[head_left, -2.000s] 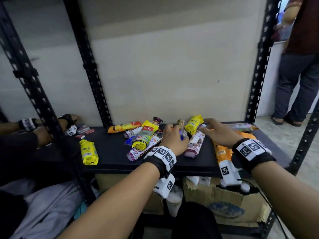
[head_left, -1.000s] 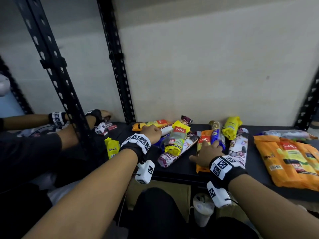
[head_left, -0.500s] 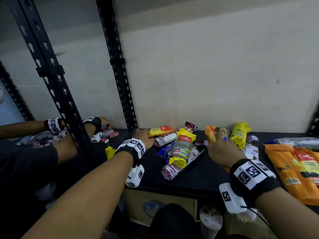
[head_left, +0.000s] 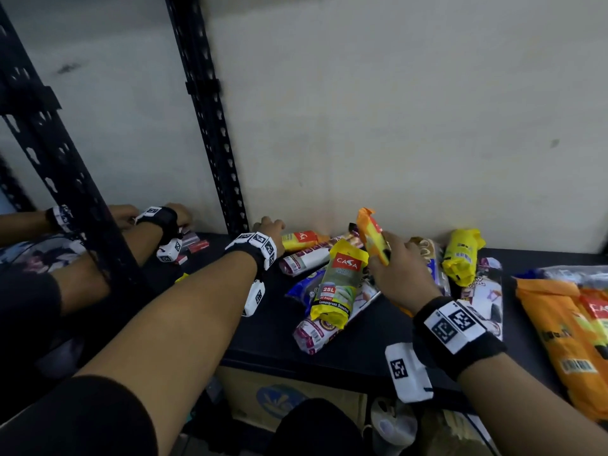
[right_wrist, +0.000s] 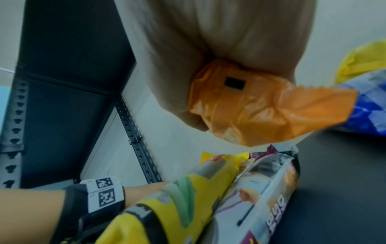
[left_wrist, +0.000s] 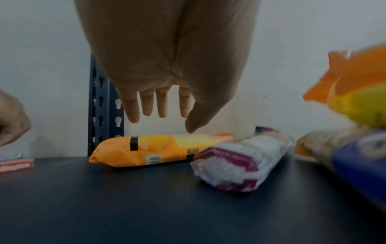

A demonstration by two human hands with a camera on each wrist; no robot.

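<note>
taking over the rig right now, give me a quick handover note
Right hand: grips an orange packet, held clear above the black shelf.
Left hand: open, fingers hanging just above a second orange packet lying by the back wall.
Done: one orange packet is in hand, off the pile.
Left: probably set it beside its match; the yellow Casa roll and other packets lie mixed mid-shelf.

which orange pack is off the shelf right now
The raised orange pack in the right hand; the back orange pack below the left hand lies on the shelf.
</note>
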